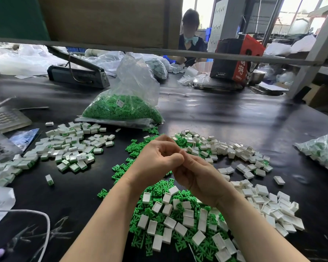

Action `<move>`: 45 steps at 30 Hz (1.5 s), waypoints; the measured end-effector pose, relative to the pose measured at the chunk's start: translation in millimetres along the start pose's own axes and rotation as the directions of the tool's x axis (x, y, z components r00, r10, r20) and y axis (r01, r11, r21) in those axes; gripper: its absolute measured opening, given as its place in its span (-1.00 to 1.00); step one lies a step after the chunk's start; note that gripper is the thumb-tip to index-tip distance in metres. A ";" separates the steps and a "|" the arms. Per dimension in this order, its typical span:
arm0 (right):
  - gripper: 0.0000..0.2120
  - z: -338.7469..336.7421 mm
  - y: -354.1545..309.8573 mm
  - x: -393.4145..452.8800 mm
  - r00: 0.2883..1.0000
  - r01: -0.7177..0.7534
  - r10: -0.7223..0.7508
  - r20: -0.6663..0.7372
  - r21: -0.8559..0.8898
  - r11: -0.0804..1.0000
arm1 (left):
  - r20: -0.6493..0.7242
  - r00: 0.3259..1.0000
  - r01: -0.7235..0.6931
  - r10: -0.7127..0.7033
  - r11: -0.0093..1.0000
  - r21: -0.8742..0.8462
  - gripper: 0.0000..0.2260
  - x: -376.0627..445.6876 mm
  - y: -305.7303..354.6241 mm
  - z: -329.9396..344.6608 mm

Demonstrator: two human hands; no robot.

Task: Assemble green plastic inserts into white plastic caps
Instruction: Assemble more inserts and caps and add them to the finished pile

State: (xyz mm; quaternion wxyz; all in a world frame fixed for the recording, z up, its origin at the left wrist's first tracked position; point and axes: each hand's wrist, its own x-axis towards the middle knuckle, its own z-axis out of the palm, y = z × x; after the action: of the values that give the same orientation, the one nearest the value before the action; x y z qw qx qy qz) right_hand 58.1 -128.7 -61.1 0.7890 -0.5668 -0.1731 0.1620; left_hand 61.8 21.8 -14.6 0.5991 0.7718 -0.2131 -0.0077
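My left hand (155, 159) and my right hand (195, 174) meet above the middle of the table, fingers curled and fingertips pressed together. Whatever small piece they pinch is hidden between the fingers. Below and around them lies a heap of loose green inserts (159, 188) mixed with empty white caps (180, 220). More empty white caps (235, 154) spread to the right. A pile of assembled caps with green showing (68, 150) lies to the left.
A clear bag of green inserts (121, 108) stands behind the piles. Another bag of parts (324, 150) lies at the right edge. A white cable (45, 220) curves at the front left. A sealing machine (78, 72) and a person (189, 35) are across the black table (235, 118).
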 end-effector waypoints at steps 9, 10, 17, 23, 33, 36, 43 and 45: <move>-0.52 0.0 -0.3 0.6 1.000 0.008 -0.008 0.000 -0.026 1.000 | 0.017 1.000 -0.006 0.006 1.000 -0.017 -0.86 -1.0 -1.2 -1.4; -0.54 0.4 -0.2 0.5 1.000 0.009 -0.009 -0.006 -0.027 1.000 | 0.013 1.000 -0.006 0.006 1.000 -0.011 -0.86 -0.8 -1.6 -1.5; -0.48 5.9 -4.9 0.9 0.998 -0.026 0.017 -0.067 -0.137 0.990 | 0.040 0.999 0.037 -0.036 0.998 -0.044 -0.83 -0.3 -5.0 -5.4; -0.46 0.0 -12.7 -2.8 0.995 -0.017 0.000 -0.095 -0.176 0.984 | 0.066 0.997 0.055 -0.046 0.989 -0.136 -0.88 -0.6 -8.9 -14.3; -0.82 -4.2 -18.3 -3.5 0.963 0.088 -0.160 -0.217 -0.307 0.948 | 0.052 0.993 0.116 -0.109 0.979 -0.170 -0.82 -1.2 -9.9 -18.4; -0.88 -3.8 -20.0 -4.4 0.941 0.139 -0.248 -0.231 -0.404 0.904 | 0.032 0.991 0.130 -0.126 0.973 -0.189 -0.77 -0.4 -11.1 -18.6; -0.93 -3.3 -20.5 -4.9 0.946 0.115 -0.252 -0.205 -0.514 0.850 | 0.031 0.996 0.079 -0.078 0.997 -0.025 -0.87 0.4 -12.5 -20.9; -0.92 -3.1 -19.5 -4.3 0.940 0.118 -0.256 -0.225 -0.490 0.864 | 0.025 0.999 0.043 -0.044 0.997 0.066 -0.89 1.0 -14.1 -19.9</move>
State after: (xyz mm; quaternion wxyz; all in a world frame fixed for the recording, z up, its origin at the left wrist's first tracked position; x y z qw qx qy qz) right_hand 56.9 -139.2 -43.9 0.6565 -0.7384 -0.1472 -0.0454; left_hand 72.5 42.6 -21.8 0.5705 0.7951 -0.2043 -0.0240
